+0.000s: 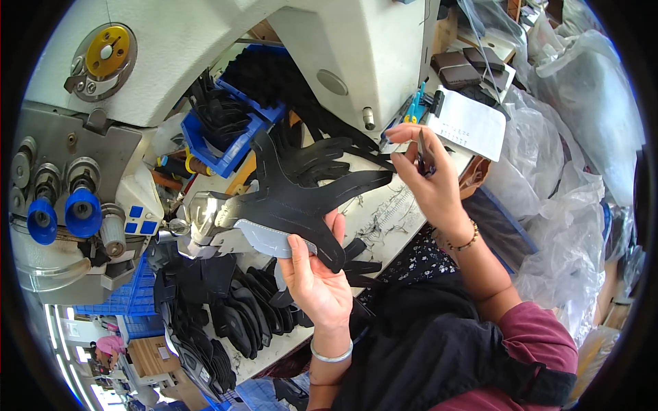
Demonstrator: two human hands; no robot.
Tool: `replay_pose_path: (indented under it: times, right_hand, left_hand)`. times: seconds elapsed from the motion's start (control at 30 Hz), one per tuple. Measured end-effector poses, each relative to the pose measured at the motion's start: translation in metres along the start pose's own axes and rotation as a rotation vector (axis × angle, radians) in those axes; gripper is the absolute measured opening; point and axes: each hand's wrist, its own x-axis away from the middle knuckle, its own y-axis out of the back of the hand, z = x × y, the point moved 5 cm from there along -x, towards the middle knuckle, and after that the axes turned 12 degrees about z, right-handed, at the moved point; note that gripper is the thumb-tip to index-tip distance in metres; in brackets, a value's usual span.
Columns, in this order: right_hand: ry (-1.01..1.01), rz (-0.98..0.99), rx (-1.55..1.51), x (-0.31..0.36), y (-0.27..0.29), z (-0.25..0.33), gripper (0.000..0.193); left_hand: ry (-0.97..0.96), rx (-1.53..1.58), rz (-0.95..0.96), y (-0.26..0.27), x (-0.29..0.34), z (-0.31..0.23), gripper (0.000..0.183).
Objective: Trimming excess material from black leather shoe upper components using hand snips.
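My left hand [314,291] pinches the lower edge of a black, branched flat piece that looks like a shoe upper [284,195]. Pale stitching runs along it, and a grey-blue patch [264,238] lies beside my thumb. The piece is raised above the white table, its left part close to the sewing machine's metal arm [205,220]. To the right, clear of the piece, my right hand [439,185] is raised with bent fingers. Small dark thread snips [422,151] are held in it, partly hidden by the fingers.
The sewing machine's pale body [343,58] arches over the far side. Behind the work stand blue bins [229,156] with black parts. Stacked black pieces [240,312] lie at near left. A white notepad [473,120], blue-handled scissors [414,108] and plastic bags [569,233] are at right.
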Motion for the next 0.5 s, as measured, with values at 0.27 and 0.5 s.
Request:
replay_pose_path:
  times: [0.27, 0.5]
  right_hand:
    - [-0.277, 0.326, -0.523, 0.012, -0.016, 0.000, 0.025]
    - [-0.261, 0.414, -0.424, 0.024, -0.028, 0.007, 0.019]
  left_hand:
    - [0.018, 0.529, 0.198, -0.007, -0.001, 0.001, 0.056]
    - [0.137, -0.112, 0.179, -0.016, -0.002, 0.015, 0.043]
